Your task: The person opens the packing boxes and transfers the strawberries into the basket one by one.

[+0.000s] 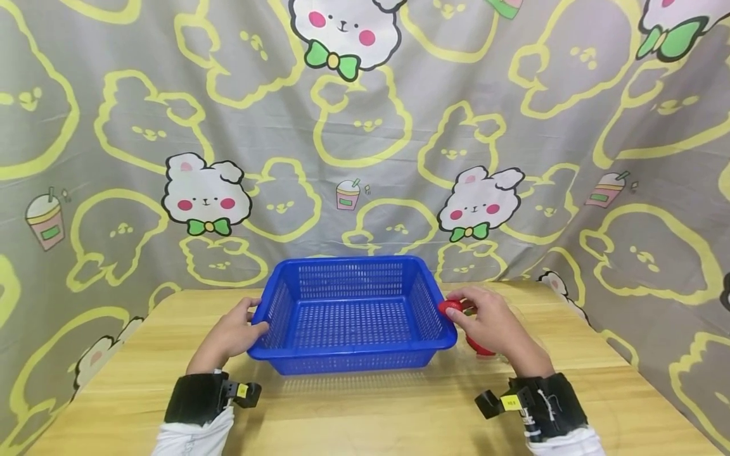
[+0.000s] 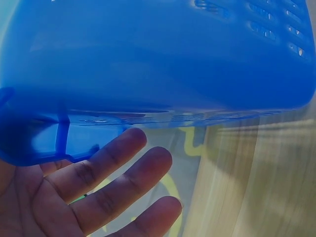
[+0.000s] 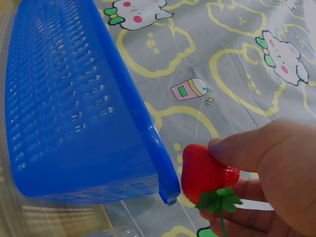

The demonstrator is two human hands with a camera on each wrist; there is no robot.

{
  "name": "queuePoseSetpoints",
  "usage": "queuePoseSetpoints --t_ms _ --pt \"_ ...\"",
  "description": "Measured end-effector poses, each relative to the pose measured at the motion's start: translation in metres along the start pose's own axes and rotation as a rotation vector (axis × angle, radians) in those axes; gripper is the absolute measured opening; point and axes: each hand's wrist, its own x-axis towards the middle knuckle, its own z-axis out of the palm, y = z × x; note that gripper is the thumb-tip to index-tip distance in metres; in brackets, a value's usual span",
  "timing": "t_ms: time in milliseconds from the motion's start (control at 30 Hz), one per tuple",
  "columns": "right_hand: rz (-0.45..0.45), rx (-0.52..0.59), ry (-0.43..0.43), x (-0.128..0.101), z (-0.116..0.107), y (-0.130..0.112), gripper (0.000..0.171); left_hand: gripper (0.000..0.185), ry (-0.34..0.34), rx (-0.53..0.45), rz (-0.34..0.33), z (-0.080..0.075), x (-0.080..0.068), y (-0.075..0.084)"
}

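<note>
A blue plastic basket [image 1: 352, 323] with slotted sides stands on the table, and nothing lies inside it. My left hand [image 1: 230, 332] holds its left rim, thumb over the edge. In the left wrist view, several fingers [image 2: 126, 185] stretch out below the rim. My right hand [image 1: 490, 320] pinches a red strawberry [image 3: 200, 173] with green leaves, just outside the basket's right rim. A smaller red patch shows beside the strawberry, partly hidden by the fingers. Below the right hand, another red object [image 1: 481, 346] is mostly covered.
A clear plastic edge [image 3: 116, 232] shows low in the right wrist view, near the basket. The wooden table [image 1: 365, 418] reaches back to a grey curtain [image 1: 393, 139] with cartoon animals. Both wrists wear black straps with small cameras.
</note>
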Motion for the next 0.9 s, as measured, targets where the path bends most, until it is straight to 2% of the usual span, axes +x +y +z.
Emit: queuePoseSetpoints --t_ms 500,900 --pt "-0.055 -0.006 0.04 0.002 0.003 -0.003 0.022 0.056 0.005 -0.006 0.013 -0.002 0.001 0.002" --pt "-0.064 0.027 0.022 0.0 0.012 -0.007 0.021 0.055 0.006 -0.002 0.006 0.001 0.001 -0.001"
